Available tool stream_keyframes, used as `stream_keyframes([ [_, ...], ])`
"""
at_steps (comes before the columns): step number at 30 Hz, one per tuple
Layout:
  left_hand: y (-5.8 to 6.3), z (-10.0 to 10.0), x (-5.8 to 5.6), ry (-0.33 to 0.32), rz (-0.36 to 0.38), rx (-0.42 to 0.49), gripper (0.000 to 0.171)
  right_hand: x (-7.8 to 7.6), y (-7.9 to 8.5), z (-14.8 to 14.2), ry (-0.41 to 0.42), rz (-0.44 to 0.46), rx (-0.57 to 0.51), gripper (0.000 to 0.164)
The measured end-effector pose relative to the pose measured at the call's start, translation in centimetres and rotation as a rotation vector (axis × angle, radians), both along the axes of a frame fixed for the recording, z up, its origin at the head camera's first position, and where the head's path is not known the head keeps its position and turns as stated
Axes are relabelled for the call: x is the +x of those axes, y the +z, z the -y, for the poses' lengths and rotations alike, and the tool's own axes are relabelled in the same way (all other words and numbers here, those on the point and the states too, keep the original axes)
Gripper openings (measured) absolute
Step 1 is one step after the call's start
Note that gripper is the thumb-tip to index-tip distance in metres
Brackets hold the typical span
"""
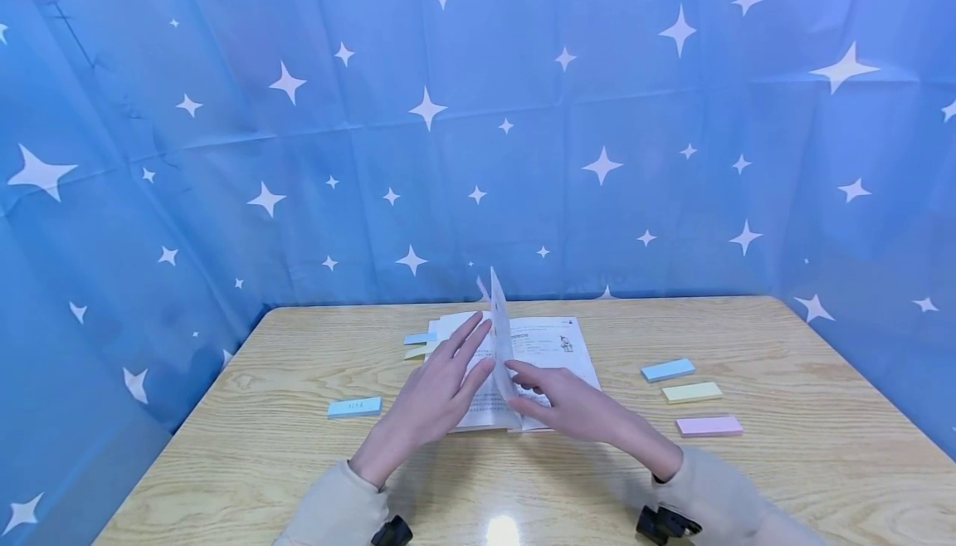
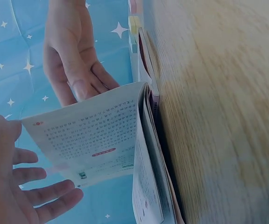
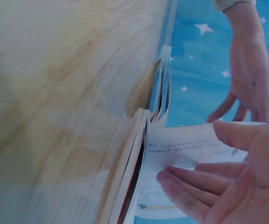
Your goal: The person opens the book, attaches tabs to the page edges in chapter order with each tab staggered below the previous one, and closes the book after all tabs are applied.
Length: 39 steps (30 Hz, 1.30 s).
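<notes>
An open book (image 1: pixel 548 347) lies at the table's middle, with one page (image 1: pixel 502 338) standing nearly upright from its spine. My left hand (image 1: pixel 441 380) is left of that page, fingers spread and extended; in the left wrist view its thumb is at the page's corner. On the other side, my right hand (image 1: pixel 563 397) has loosely bent fingers (image 3: pixel 190 186) against or close to the page's face; firm contact cannot be made out. Blue (image 1: pixel 420 338) and yellow (image 1: pixel 421 352) sticky tabs jut from the book's left edge. A pinkish tab (image 1: pixel 482 287) shows by the raised page's top.
On the wooden table (image 1: pixel 284 480), a blue sticky-note pad (image 1: pixel 354 407) lies left of the book. To the right are a blue pad (image 1: pixel 668 370), a yellow pad (image 1: pixel 692 392) and a pink pad (image 1: pixel 709 426). A blue star-patterned curtain (image 1: pixel 508 164) hangs behind.
</notes>
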State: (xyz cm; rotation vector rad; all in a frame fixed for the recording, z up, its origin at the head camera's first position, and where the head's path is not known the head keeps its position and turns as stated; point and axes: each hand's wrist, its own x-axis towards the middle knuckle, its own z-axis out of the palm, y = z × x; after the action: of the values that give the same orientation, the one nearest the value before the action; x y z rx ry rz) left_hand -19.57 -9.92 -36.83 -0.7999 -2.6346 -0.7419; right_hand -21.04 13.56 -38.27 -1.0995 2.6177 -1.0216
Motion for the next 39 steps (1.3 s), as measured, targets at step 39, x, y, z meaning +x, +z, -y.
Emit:
stream_keyframes([
  [39, -0.8, 1.5, -1.1, 0.123, 0.021, -0.277, 0.029, -1.3, 0.0, 2.4, -0.008, -0.076, 0.271, 0.043],
])
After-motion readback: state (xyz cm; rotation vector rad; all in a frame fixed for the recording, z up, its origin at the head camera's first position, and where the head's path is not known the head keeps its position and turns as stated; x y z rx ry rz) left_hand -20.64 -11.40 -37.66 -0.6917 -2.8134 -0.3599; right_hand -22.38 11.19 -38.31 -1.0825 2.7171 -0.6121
